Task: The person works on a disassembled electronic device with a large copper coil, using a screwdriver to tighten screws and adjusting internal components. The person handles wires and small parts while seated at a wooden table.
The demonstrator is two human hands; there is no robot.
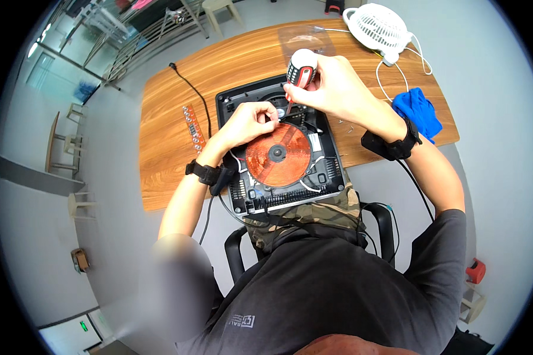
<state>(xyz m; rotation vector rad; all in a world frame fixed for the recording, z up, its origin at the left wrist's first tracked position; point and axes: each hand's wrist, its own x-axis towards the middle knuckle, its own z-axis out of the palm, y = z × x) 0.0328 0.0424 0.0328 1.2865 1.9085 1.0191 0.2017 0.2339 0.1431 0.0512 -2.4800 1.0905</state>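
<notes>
An opened induction cooker (328, 155) lies in front of me, its dark casing partly over the table's near edge. Inside it sits a round copper coil (296, 145) with a dark hub. My right hand (333, 83) grips a screwdriver (302, 70) with a white, black and red handle. Its shaft points down into the casing, just beyond the coil; the tip is hard to make out. Close to that shaft, my left hand (251, 123) has thumb and fingers pinched together over the coil's far left edge. Whatever they hold is too small to name.
On the wooden table (166, 171) lie a strip-shaped circuit board (193, 129), a black cable (190, 86), small screws (350, 126) and a blue cloth (418, 113). A white fan (378, 29) with a cord stands far right. Wires run from both my wrist straps.
</notes>
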